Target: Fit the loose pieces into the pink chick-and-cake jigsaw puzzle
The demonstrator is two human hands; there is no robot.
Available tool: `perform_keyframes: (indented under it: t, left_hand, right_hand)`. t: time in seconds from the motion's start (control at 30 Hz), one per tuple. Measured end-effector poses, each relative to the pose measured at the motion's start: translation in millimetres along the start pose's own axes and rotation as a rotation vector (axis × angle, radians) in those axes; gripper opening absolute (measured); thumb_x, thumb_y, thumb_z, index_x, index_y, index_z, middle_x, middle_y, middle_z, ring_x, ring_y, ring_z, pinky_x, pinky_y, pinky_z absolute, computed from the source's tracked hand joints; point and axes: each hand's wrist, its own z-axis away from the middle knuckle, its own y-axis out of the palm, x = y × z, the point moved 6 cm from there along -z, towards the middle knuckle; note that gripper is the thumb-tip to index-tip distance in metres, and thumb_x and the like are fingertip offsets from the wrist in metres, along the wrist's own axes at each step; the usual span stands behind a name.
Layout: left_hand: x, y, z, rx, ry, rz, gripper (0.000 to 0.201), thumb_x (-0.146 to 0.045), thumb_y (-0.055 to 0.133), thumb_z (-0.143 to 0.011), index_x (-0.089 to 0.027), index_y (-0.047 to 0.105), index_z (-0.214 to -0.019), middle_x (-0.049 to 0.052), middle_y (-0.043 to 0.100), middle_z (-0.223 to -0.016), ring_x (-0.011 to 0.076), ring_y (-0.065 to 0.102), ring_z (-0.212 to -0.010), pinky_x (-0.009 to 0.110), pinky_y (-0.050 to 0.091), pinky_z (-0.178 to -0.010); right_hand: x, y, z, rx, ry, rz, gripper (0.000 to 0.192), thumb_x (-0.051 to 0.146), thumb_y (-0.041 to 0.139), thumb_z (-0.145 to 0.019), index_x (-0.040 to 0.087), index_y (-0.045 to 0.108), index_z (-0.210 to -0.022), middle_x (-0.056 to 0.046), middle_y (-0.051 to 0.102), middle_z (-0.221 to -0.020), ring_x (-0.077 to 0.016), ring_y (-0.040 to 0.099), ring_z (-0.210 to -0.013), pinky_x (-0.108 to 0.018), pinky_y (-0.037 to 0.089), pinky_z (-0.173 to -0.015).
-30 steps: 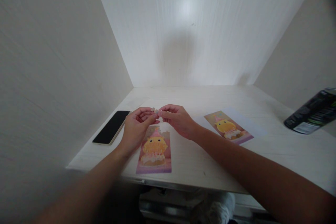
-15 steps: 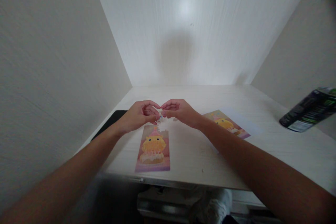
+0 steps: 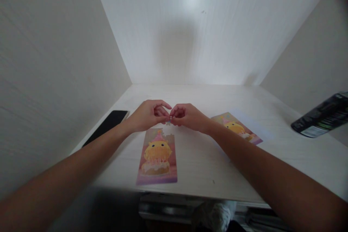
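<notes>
A white table (image 3: 244, 174) fills the lower part of the view, boxed in by pale walls at the far side and to the left and right. Both forearms reach in from the near corners and converge toward the middle, held raised above the table surface with wrists fairly straight. The left hand (image 3: 148, 116) is curled with its back turned to the left, thumb and forefinger brought together at the tips; the right hand (image 3: 187, 116) mirrors it, knuckles up and fingers bent inward. The fingertips of the two hands meet, pinching between them a small puzzle piece (image 3: 169, 121), which is mostly hidden so its picture cannot be told. Just below and nearer than the hands lies a puzzle (image 3: 157, 156) showing a yellow figure in a pink hat, with a notched gap at its far right corner. To the right lies a reference card (image 3: 236, 128) with the same figure. A black phone (image 3: 106, 126) lies at the left edge, and a dark can (image 3: 320, 116) sits tilted at the far right.
</notes>
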Motion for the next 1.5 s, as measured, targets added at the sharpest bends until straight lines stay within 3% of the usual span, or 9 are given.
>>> perform_keyframes:
  t: [0.13, 0.37, 0.5, 0.67, 0.9, 1.03, 1.37, 1.5]
  left_hand:
    - [5, -1.8, -2, -0.017, 0.013, 0.061, 0.033, -0.021, 0.076, -0.067, -0.016, 0.067, -0.098, 0.007, 0.070, -0.073, 0.0188, 0.067, -0.065, 0.028, 0.052, -0.060]
    - [5, -8.6, -1, -0.014, -0.004, 0.090, 0.041, -0.015, 0.077, -0.061, -0.016, 0.066, -0.101, 0.006, 0.067, -0.075, 0.0191, 0.065, -0.065, 0.028, 0.051, -0.057]
    - [2, -17.0, 4, 0.093, 0.061, -0.116, 0.035, -0.016, 0.071, -0.066, -0.017, 0.066, -0.100, 0.006, 0.068, -0.084, 0.0173, 0.063, -0.069, 0.027, 0.050, -0.060]
    - [16, -24.7, 12, 0.300, 0.037, -0.396, 0.025, -0.023, 0.078, -0.060, -0.020, 0.069, -0.083, 0.001, 0.064, -0.070, 0.0135, 0.057, -0.060, 0.021, 0.039, -0.053]
    - [32, -17.1, 18, 0.425, -0.028, -0.448, 0.028, -0.036, 0.082, -0.056, -0.021, 0.068, -0.074, 0.000, 0.062, -0.064, 0.0135, 0.052, -0.054, 0.024, 0.032, -0.049]
    - [33, -17.2, 18, 0.429, -0.044, -0.460, 0.028, -0.037, 0.082, -0.057, -0.021, 0.068, -0.076, 0.000, 0.062, -0.064, 0.0140, 0.052, -0.054, 0.025, 0.032, -0.050]
    - [35, -17.9, 18, 0.429, -0.032, -0.457, 0.029, -0.036, 0.082, -0.058, -0.021, 0.068, -0.078, -0.001, 0.062, -0.064, 0.0122, 0.051, -0.054, 0.023, 0.030, -0.049]
    - [36, -17.1, 18, 0.460, -0.051, -0.483, 0.033, -0.038, 0.081, -0.060, -0.019, 0.067, -0.083, -0.001, 0.062, -0.067, 0.0100, 0.050, -0.056, 0.021, 0.030, -0.051]
  right_hand:
    - [-2, 1, -1, -0.065, 0.009, 0.056, 0.015, 0.022, 0.071, -0.076, 0.016, 0.062, -0.086, -0.004, 0.065, -0.074, -0.0155, 0.059, -0.065, -0.024, 0.041, -0.053]
    - [5, 7, 0, -0.028, 0.074, 0.023, 0.013, 0.026, 0.069, -0.077, 0.016, 0.062, -0.079, -0.003, 0.063, -0.070, -0.0145, 0.054, -0.061, -0.026, 0.039, -0.054]
    - [3, 9, 1, -0.028, 0.112, 0.046, 0.015, 0.029, 0.069, -0.077, 0.016, 0.063, -0.081, -0.002, 0.061, -0.068, -0.0138, 0.051, -0.059, -0.025, 0.037, -0.053]
    - [0, 18, 4, -0.046, 0.207, 0.066, 0.015, 0.028, 0.070, -0.074, 0.017, 0.062, -0.079, -0.001, 0.060, -0.066, -0.0130, 0.051, -0.055, -0.024, 0.034, -0.047]
    - [3, 30, 8, -0.057, 0.358, 0.098, 0.008, 0.022, 0.065, -0.071, 0.018, 0.059, -0.074, 0.001, 0.056, -0.056, -0.0102, 0.044, -0.038, -0.021, 0.026, -0.034]
    - [4, 32, 9, -0.042, 0.403, 0.117, 0.006, 0.021, 0.064, -0.072, 0.018, 0.058, -0.072, 0.002, 0.052, -0.050, -0.0102, 0.042, -0.036, -0.021, 0.025, -0.032]
    - [-1, 40, 10, -0.005, 0.394, 0.236, 0.004, 0.013, 0.063, -0.072, 0.017, 0.061, -0.071, 0.002, 0.056, -0.052, -0.0092, 0.044, -0.036, -0.021, 0.029, -0.033]
    - [4, 36, 8, -0.001, 0.300, 0.404, 0.005, 0.013, 0.065, -0.072, 0.017, 0.067, -0.072, 0.001, 0.063, -0.062, -0.0108, 0.051, -0.047, -0.022, 0.037, -0.043]
